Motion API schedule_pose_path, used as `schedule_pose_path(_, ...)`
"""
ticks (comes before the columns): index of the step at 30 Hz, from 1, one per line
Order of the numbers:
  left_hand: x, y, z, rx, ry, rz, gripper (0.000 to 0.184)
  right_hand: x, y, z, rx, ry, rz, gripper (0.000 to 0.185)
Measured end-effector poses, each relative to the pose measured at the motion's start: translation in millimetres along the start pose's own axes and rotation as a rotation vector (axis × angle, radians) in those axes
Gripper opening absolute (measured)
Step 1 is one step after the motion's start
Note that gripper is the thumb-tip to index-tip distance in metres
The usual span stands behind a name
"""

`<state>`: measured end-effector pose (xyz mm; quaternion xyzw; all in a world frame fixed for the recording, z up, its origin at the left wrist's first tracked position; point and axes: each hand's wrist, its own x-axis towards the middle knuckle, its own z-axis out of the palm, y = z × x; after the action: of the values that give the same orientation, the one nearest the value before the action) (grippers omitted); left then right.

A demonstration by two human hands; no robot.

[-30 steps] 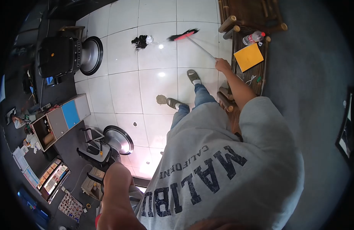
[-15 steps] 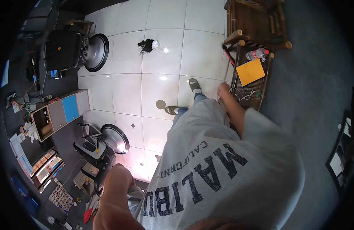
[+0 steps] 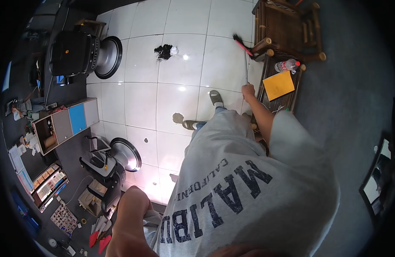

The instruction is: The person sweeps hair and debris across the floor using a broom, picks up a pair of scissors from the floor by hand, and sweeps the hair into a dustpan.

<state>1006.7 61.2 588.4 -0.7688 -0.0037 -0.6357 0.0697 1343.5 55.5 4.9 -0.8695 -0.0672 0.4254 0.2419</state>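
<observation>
My right hand (image 3: 248, 92) is closed around the grey handle of a broom (image 3: 245, 64). The broom has a pinkish-red head with black bristles, resting on the white tiles near a leg of the bamboo chair. To the left of the broom, a clump of dark hair (image 3: 164, 52) lies on the floor with a crumpled white piece (image 3: 174, 50) beside it. Of my left arm (image 3: 131, 214), only a bent part shows at the bottom left; the hand itself is out of sight.
A bamboo chair (image 3: 287, 30) adjoins a bamboo bench (image 3: 287, 102) bearing a bottle (image 3: 287, 65) and a yellow-orange envelope-like sheet (image 3: 278, 85). Barber chairs (image 3: 73, 53) and a cabinet (image 3: 78, 119) line the left. Dark patches (image 3: 177, 118) mark the tiles near my sandals (image 3: 215, 97).
My right hand has moved slightly forward, away from the bench's cable. The broom head has swung forward and left, out from beside the bamboo furniture onto the open tiles.
</observation>
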Motion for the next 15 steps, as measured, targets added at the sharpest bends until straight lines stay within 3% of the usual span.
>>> schedule_pose_path(2, -1, 1, 2, 0.011, -0.003, -0.006, 0.039, 19, -6, 17, -0.095, -0.006, 0.0, 0.032)
schedule_pose_path(6, -1, 0, 3, 0.025, 0.011, -0.015, 0.038, 11, 1, 10, 0.227, -0.365, 0.015, 0.035)
schedule_pose_path(11, 0, 1, 1, 0.068, 0.015, -0.025, 0.036, -71, 12, -35, 0.349, -0.234, 0.152, 0.024)
schedule_pose_path(15, 3, 7, 3, 0.086, 0.007, -0.018, 0.036, -40, 27, 7, 0.581, -0.204, 0.314, 0.01)
